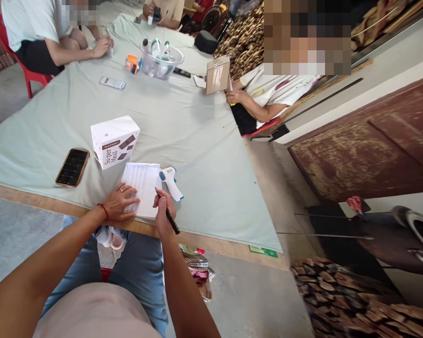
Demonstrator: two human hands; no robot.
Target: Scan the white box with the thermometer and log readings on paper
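A sheet of paper [150,195], with rows of writing on its left part, lies at the table's near edge. My left hand [120,203] rests flat on its left side, fingers spread. In my right hand [165,213] is a black pen [172,222], gripped at the right edge of the paper. Just right of the paper lies a white and blue infrared thermometer [171,182]. Behind the paper stands a white box [115,141] printed "Super Meal". To its left, a smartphone [72,167] lies with its dark screen up.
The table bears a pale green cloth [211,188]. Farther back are a remote control [112,83], an orange tape dispenser [132,64] and a plastic basket [162,61] with bottles. A person at the right holds a cardboard box [217,75]; others sit at the left and far end.
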